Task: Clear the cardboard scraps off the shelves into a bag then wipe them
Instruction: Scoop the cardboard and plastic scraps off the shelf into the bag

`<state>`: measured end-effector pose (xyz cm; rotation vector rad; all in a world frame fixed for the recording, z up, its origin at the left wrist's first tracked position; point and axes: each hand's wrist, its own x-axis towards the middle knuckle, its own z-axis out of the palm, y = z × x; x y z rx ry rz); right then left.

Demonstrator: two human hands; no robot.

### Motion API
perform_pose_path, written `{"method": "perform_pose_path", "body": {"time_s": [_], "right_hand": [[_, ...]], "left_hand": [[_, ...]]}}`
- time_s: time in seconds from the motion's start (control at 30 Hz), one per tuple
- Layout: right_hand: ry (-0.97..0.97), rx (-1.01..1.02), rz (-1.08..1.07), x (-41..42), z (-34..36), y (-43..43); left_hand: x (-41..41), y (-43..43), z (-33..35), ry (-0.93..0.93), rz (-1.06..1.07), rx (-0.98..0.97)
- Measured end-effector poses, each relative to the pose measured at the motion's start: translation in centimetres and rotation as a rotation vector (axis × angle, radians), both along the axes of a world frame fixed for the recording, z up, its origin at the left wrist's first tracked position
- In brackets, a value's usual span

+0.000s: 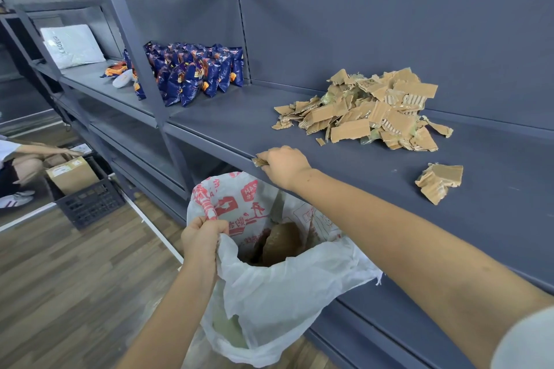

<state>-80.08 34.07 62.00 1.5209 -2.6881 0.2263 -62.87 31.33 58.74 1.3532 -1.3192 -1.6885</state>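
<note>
A heap of torn cardboard scraps [368,112] lies on the dark grey shelf [494,219], toward the back. One separate scrap [439,181] sits nearer the front on the right. My right hand [284,166] is at the shelf's front edge, fingers closed on a small cardboard scrap [259,162], just above the bag. My left hand [201,237] grips the rim of a white plastic bag [284,293] with red print, holding it open under the shelf edge. Brown cardboard shows inside the bag.
Blue snack packets [195,72] stand on the same shelf to the left, past an upright post [141,48]. A white pillow pack [73,45] lies farther left. A black crate [90,198] with a cardboard box sits on the wooden floor beside another person [18,171].
</note>
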Motion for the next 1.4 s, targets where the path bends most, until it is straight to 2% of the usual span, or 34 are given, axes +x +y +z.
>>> {"method": "perform_pose_path", "body": {"time_s": [0.27, 0.5, 0.77, 0.93, 1.2, 1.4], "right_hand": [[0.064, -0.024, 0.08, 1.3, 0.2, 1.2], [0.089, 0.018, 0.256, 4.5, -0.2, 2.5], [0.04, 0.065, 0.239, 4.5, -0.3, 4.2], [0.043, 0.057, 0.138, 2.7, 0.6, 7.1], [0.067, 0.051, -0.219, -1.9, 1.8, 13.6], [0.049, 0.113, -0.398, -4.3, 1.8, 19.2]], "left_hand": [[0.0, 0.4, -0.3, 0.011, 0.003, -0.006], [0.2, 1.0, -0.3, 0.006, -0.019, -0.021], [0.3, 2.2, -0.5, 0.021, -0.022, -0.003], [0.3, 3.4, -0.4, 0.018, -0.038, 0.0], [0.1, 5.4, -0.2, 0.021, -0.06, -0.039], [0.0, 6.7, -0.1, 0.02, -0.079, -0.029]]}}
